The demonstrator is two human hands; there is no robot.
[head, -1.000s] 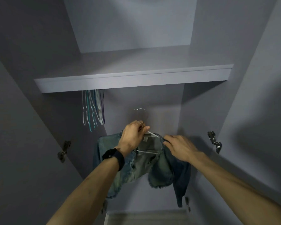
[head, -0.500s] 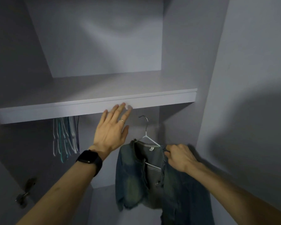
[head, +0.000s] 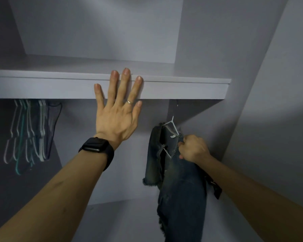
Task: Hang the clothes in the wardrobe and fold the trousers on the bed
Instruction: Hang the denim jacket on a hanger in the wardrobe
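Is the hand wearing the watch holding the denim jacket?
No, the left hand lies flat against the white shelf; the right hand grips the blue denim jacket.

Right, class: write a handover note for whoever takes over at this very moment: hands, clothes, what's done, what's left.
Left hand: open, fingers flat against the front edge of the wardrobe shelf.
Right hand: grips the denim garment, which is on a white hanger below the shelf.
Empty hangers hang at the left.
Done: garment is on its hanger.
Left: the hook goes up behind the shelf edge and the rail is hidden; check it catches, then let go. Trousers and bed are not in view.
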